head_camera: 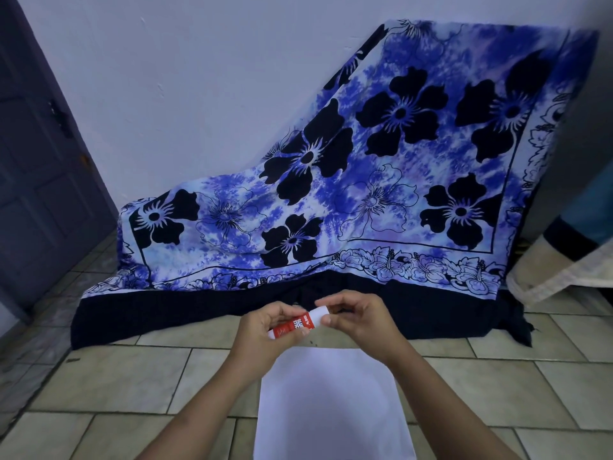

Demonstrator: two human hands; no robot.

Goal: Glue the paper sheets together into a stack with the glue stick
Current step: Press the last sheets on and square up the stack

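Note:
A red and white glue stick (300,323) is held level above the floor between both hands. My left hand (265,330) grips its red labelled body. My right hand (358,318) pinches the white cap end with thumb and fingers. Below my wrists a white paper sheet (331,403) lies flat on the tiled floor and runs down to the bottom edge of the view. I cannot tell whether it is one sheet or a stack.
A blue floral cloth (381,180) with a dark border drapes over something against the white wall, its hem on the floor just beyond my hands. A dark door (36,180) stands at left. A beige mat (564,270) lies at right. Tiled floor (132,380) surrounds the paper.

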